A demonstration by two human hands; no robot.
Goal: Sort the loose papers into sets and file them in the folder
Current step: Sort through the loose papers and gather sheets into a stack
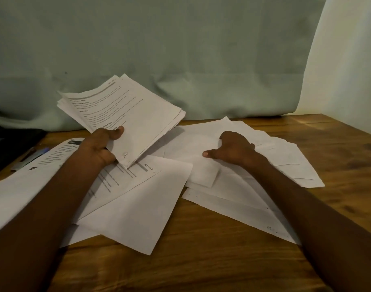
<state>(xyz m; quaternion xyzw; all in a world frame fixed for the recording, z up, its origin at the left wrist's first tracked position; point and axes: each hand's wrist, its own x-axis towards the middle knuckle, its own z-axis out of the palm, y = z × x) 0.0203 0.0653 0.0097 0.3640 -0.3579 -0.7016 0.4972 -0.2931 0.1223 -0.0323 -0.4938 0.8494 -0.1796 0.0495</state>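
Note:
My left hand [102, 147] grips a stack of printed sheets [127, 110] by its near corner and holds it tilted up above the table. My right hand [233, 149] rests palm down on a spread of blank-side-up papers [275, 157] at the middle right, its fingers curled at a sheet's edge and its thumb pointing left. Several loose sheets [138, 207] lie overlapping below the stack, one printed page [125, 175] marked with a section heading. Another printed page [22, 186] lies under my left forearm. No folder is in view.
The wooden table [201, 266] runs to a pale green curtain [180, 49] at the back. A pen [31, 158] lies at the table's left edge beside a dark object [8, 140]. A pale wall [348, 70] stands at the right.

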